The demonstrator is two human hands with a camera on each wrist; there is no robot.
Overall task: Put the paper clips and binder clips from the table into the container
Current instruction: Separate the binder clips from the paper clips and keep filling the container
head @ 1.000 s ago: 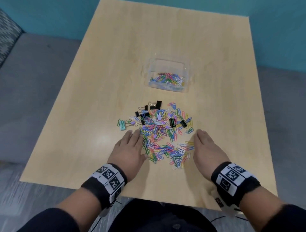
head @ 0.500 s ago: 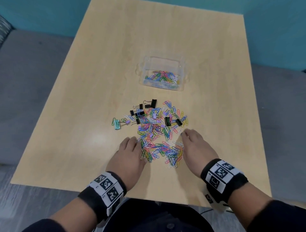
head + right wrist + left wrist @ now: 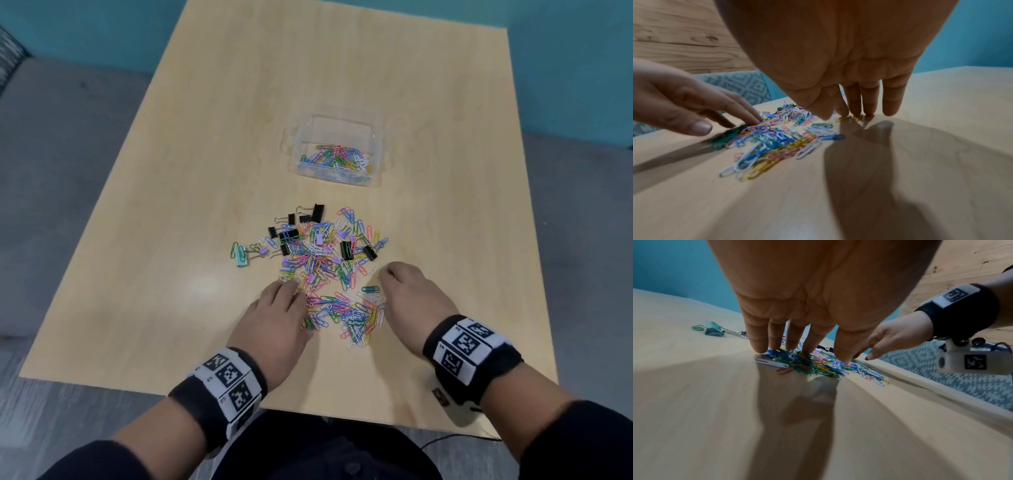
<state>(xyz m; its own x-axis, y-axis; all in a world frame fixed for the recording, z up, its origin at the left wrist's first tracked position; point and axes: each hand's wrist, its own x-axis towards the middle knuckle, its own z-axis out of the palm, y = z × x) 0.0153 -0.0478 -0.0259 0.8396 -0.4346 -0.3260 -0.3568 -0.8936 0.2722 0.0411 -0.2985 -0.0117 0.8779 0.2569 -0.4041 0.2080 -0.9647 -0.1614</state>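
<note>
A loose heap of coloured paper clips [image 3: 329, 274] lies on the wooden table [image 3: 171, 240], with black binder clips [image 3: 317, 212] and a teal binder clip [image 3: 241, 255] along its far and left sides. Beyond the heap stands a clear plastic container [image 3: 337, 150] holding some clips. My left hand [image 3: 277, 315] rests palm down at the heap's near left edge, its straight fingertips [image 3: 777, 344] on the clips [image 3: 797, 360]. My right hand [image 3: 407, 294] flanks the heap on the right, with straight fingertips [image 3: 869, 110] touching the table beside the clips [image 3: 777, 139].
The table's near edge [image 3: 308, 407] runs just behind my wrists. Grey floor and a patterned grey seat [image 3: 941, 369] surround the table, with a teal wall [image 3: 565, 68] behind.
Both hands have slid inward against the heap, the right one more, bunching the near clips between them.
</note>
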